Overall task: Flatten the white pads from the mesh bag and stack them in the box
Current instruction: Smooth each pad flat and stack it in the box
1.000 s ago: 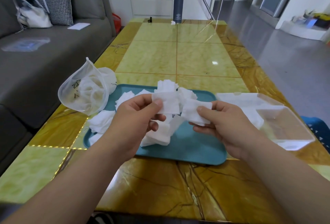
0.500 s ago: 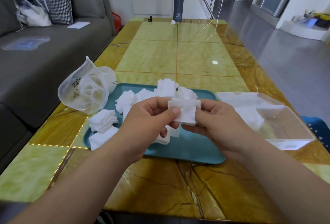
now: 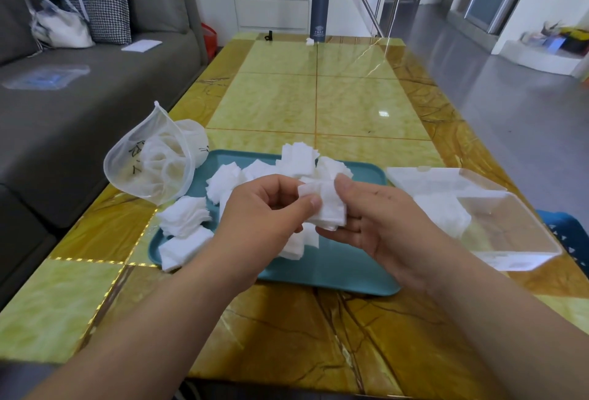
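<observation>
Both hands hold one small bundle of white pads [image 3: 328,208] above the teal tray [image 3: 344,275]. My left hand [image 3: 264,218] pinches its left edge with thumb and forefinger. My right hand [image 3: 379,218] cups it from the right and below. Several loose pads [image 3: 188,227] lie scattered over the tray's left and back parts. The white mesh bag [image 3: 153,164] stands open at the tray's back left corner with pads inside. The clear plastic box [image 3: 497,227] sits to the right of the tray, lid open behind it, with a pad stack [image 3: 443,211] inside.
A yellow marble-pattern table [image 3: 315,103] carries everything. A dark flask [image 3: 320,11] stands at its far end. A grey sofa [image 3: 63,106] with a white handbag [image 3: 57,23] runs along the left. Grey floor lies to the right.
My hands came together, joining the two separate pads into one bundle held between them. The bundle then shifted slightly to the right, into my right palm.
</observation>
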{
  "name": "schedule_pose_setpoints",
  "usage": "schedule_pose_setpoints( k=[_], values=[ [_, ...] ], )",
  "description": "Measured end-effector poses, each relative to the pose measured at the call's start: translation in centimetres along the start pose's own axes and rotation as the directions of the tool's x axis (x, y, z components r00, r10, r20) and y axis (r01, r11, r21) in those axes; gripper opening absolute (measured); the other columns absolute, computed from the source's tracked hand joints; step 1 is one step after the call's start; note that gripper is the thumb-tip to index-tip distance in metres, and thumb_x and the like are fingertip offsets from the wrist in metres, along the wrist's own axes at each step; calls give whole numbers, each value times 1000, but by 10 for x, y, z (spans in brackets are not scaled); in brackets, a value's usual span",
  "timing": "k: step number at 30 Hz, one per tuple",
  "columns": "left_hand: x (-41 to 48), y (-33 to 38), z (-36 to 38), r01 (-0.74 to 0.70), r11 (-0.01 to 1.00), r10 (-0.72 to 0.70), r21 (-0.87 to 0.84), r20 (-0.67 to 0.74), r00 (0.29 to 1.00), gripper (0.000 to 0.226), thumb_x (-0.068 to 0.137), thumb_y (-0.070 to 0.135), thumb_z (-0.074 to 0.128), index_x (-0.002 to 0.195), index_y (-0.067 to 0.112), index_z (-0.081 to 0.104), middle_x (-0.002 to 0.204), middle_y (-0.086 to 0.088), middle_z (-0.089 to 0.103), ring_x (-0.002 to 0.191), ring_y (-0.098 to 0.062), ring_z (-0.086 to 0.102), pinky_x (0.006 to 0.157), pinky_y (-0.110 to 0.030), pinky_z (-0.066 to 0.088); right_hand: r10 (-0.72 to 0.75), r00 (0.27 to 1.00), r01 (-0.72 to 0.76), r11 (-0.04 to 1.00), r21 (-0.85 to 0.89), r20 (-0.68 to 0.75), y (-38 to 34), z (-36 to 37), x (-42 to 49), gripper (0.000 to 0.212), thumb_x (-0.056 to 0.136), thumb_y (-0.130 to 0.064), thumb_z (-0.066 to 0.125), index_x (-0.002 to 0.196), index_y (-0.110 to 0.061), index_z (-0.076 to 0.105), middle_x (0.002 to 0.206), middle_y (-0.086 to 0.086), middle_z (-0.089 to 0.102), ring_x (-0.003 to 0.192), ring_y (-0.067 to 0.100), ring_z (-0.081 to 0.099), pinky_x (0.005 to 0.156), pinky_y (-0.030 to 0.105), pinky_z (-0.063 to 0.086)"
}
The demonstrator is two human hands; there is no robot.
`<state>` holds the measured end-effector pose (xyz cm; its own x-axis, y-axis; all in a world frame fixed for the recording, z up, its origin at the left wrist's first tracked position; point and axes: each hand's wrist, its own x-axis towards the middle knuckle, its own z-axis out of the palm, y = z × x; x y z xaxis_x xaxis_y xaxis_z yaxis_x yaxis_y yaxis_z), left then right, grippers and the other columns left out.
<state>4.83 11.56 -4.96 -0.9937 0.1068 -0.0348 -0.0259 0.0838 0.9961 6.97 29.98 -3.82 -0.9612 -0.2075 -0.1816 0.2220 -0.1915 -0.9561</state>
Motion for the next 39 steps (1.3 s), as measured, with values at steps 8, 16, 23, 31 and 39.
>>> schedule_pose_setpoints(
  k=[8,16,23,31,39],
  values=[
    [3,3,-6,61,998,-62,-34,-49,997,15,93,9,71,101,21,75,92,0,74,65,-12,63,57,-31,45,-3,985,4,1000,6,-172,7,-4,4,20,102,-10,61,116,-3,73,110,15,79,108,30,76,85,38,63],
    [2,2,-6,122,989,-108,-89,144,984,10,95,18,72,99,12,79,80,1,70,71,-12,60,58,-28,42,6,994,0,999,53,-108,1,-5,3,25,105,-15,56,118,-3,74,114,17,77,107,30,76,83,38,64],
    [3,2,-8,207,961,-188,-185,118,975,15,92,22,75,96,8,79,79,-7,65,71,-15,56,59,-27,40,25,987,-7,994,113,-156,1,-7,5,24,104,-14,57,115,-4,76,114,16,78,102,26,75,82,39,66],
    [2,4,-4,176,968,-164,-177,82,983,15,98,19,68,90,9,76,70,-3,64,62,-12,56,56,-26,40,35,984,-14,993,119,-175,2,-6,5,24,104,-16,59,118,-5,75,114,14,78,99,23,75,82,38,64],
    [2,5,-6,175,960,-167,-219,58,984,14,100,17,66,93,8,74,72,-3,67,68,-16,64,53,-26,45,45,973,-13,990,143,-224,3,-5,6,21,99,-15,66,110,0,75,103,17,80,90,26,78,80,37,66]
  ],
)
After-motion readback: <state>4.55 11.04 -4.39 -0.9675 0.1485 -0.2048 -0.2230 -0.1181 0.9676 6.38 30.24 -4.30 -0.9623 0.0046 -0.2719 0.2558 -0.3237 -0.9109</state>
